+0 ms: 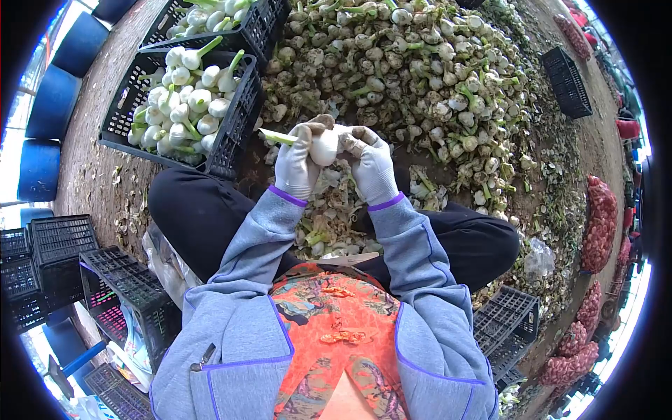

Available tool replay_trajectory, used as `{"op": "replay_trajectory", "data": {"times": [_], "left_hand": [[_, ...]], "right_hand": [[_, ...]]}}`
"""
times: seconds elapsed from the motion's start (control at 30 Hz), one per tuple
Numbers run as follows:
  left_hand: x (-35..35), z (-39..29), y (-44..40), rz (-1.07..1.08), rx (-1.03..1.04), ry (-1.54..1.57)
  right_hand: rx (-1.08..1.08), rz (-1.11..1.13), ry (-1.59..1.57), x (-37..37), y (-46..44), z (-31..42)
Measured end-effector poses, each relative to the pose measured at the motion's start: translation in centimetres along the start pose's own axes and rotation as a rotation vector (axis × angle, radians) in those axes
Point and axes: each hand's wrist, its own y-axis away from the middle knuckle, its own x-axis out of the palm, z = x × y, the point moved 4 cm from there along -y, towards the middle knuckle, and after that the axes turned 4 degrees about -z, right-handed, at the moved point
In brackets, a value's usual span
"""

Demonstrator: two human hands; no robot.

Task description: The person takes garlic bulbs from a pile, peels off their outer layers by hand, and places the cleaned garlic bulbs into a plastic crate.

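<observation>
A white peeled garlic bulb (324,148) with a cut green stem pointing left is held in my gloved left hand (296,159), whose fingers wrap round it. My gloved right hand (371,162) is at the bulb's right side, fingers pinched together; what they grip is too small to make out. Beyond the hands lies a large heap of unpeeled, dirty garlic (434,77). Loose peels (325,210) cover the ground below my hands, between my crossed legs. Left of my hands, a black crate (115,126) holds clean white bulbs (199,101).
Another black crate (262,31) of white bulbs stands at the upper left. Blue barrels (38,170) line the left edge. Empty crates stand at lower left (126,280), lower right (507,318) and upper right (565,82). Red net sacks (600,224) lie along the right.
</observation>
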Motion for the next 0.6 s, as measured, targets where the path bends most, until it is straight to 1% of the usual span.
{"op": "replay_trajectory", "data": {"times": [0.03, 0.1, 0.13, 0.2, 0.23, 0.27, 0.33, 0.37, 0.4, 0.47, 0.5, 0.53, 0.57, 0.6], "left_hand": [[0.0, 0.0, -0.1, -0.001, 0.000, -0.001], [-0.6, 0.4, -0.1, -0.155, -0.126, 0.389], [-0.9, 0.4, -0.1, -0.157, -0.125, 0.388], [-1.5, 0.7, -0.1, -0.167, -0.139, 0.467], [-1.7, 1.0, 0.0, -0.206, -0.153, 0.467], [-1.8, 1.2, 0.1, -0.206, -0.153, 0.465], [-2.0, 1.7, 0.7, -0.282, -0.201, 0.462], [-2.0, 1.9, 0.8, -0.308, -0.219, 0.506], [-1.8, 1.9, 1.0, -0.308, -0.221, 0.506], [-1.8, 2.0, 1.3, -0.378, -0.254, 0.522], [-1.6, 2.0, 1.4, -0.503, -0.294, 0.496], [-1.9, 1.6, 1.0, -0.502, -0.292, 0.494], [-2.3, 1.1, 0.2, -0.491, -0.355, 0.705], [-2.6, 0.5, -0.6, -0.477, -0.416, 0.911]], "right_hand": [[0.001, 0.000, -0.001, 0.1, 0.1, 0.1], [-0.110, 0.180, 0.023, 1.2, 0.6, 0.8], [-0.109, 0.181, 0.022, 1.4, 0.5, 1.0], [-0.377, 0.343, 0.507, 2.5, 0.8, 2.4], [-0.414, 0.384, 0.629, 3.0, 0.9, 3.1], [-0.415, 0.384, 0.626, 3.0, 0.8, 3.6], [-0.361, 0.459, 0.813, 3.2, 0.8, 3.7], [-0.418, 0.501, 0.854, 3.4, 1.0, 3.9], [-0.418, 0.499, 0.854, 3.3, 1.0, 4.0], [-0.404, 0.549, 0.884, 3.1, 1.1, 3.9], [-0.406, 0.549, 0.883, 3.0, 1.3, 4.3], [-0.139, 0.634, 0.761, 2.8, 1.9, 4.0], [0.125, 0.708, 0.628, 2.7, 2.8, 3.4], [-0.032, 0.838, 0.666, 3.4, 3.8, 3.0]]}}
